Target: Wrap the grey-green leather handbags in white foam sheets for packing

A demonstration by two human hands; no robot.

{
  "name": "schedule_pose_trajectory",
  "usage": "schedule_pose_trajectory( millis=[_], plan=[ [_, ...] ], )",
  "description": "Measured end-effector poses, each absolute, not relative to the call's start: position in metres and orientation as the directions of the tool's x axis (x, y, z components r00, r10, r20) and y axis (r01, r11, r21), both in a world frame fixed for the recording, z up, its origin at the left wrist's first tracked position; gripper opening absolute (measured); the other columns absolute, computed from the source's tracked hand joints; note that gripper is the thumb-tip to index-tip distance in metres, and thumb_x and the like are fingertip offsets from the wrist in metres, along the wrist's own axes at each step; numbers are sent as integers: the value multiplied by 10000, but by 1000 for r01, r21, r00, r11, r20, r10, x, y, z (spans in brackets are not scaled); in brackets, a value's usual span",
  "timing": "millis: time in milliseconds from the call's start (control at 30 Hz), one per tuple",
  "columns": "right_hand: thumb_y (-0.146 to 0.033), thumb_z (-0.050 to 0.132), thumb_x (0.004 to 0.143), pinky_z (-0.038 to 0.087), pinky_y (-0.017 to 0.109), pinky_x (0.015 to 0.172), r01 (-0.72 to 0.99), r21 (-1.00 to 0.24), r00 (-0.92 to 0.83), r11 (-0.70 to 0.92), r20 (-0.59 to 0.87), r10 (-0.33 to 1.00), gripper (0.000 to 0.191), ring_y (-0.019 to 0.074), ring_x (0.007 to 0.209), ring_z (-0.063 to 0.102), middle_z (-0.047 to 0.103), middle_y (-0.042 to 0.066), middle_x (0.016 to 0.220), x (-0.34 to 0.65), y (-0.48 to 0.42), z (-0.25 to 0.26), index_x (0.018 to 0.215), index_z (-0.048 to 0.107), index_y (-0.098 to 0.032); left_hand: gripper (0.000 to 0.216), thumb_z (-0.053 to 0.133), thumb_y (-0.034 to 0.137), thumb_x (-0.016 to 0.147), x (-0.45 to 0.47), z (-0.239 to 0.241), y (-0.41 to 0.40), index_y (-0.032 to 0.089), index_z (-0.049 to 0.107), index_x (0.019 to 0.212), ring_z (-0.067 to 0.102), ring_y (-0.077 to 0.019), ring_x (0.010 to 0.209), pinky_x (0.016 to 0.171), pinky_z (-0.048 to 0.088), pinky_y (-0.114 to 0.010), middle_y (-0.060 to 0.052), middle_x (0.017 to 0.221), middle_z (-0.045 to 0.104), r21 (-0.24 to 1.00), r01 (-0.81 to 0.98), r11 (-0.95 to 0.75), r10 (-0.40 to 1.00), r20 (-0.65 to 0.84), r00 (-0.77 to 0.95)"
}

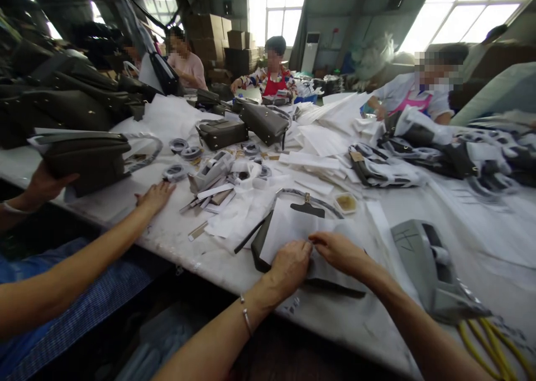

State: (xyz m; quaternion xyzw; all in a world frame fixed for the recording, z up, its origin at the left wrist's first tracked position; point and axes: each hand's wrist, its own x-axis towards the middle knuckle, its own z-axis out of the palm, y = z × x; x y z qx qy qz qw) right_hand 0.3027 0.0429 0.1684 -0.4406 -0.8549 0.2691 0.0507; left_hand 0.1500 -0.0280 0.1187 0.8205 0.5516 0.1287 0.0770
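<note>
Dark grey handbag (260, 246) flat at counter's (176, 241) near edge, white paper sheet (288, 230) over it, left hand (291, 265) and right hand (340, 251) each in a pinching grip on the sheet, tape dispenser (431, 269) to the right, co-worker's hand (156, 195) flat on counter, white paper-littered surface, dim workshop with bright windows

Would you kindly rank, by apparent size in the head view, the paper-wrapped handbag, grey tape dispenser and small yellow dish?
1. paper-wrapped handbag
2. grey tape dispenser, similar; nearer the camera, so unsure
3. small yellow dish
</note>
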Motion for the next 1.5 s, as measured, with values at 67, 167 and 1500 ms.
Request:
schedule_pose_trajectory(
  millis=[67,167,1500],
  plan=[
    [-154,460,879,471,373,909,803,-374,-538,465,-118,835,358,272,1064,660,726,110,1141,291,50,172,1126,716,-193,299,414,27,896,152,125,-27,93,583,1134,658,-240,977,866,556,-370,-134,1044,670,267,883,-386,922,86,377],
    [-178,514,878,480,361,803,844,-310,-465,438,-14,885,245,274,942,675,736,106,1014,275,63,163,969,740,-201,264,467,46,869,152,138,-13,78,652,1055,688,-247,884,766,570,-339,-150,972,702,282,862,-422,899,8,438],
    [-423,338,1040,444,323,678,945,-220,-237,243,56,970,358,245,791,689,721,96,849,278,74,117,1020,624,-210,355,432,340,1013,124,109,42,141,683,859,625,-274,922,988,348,-471,-116,857,717,177,970,-164,938,334,97]
  ],
)
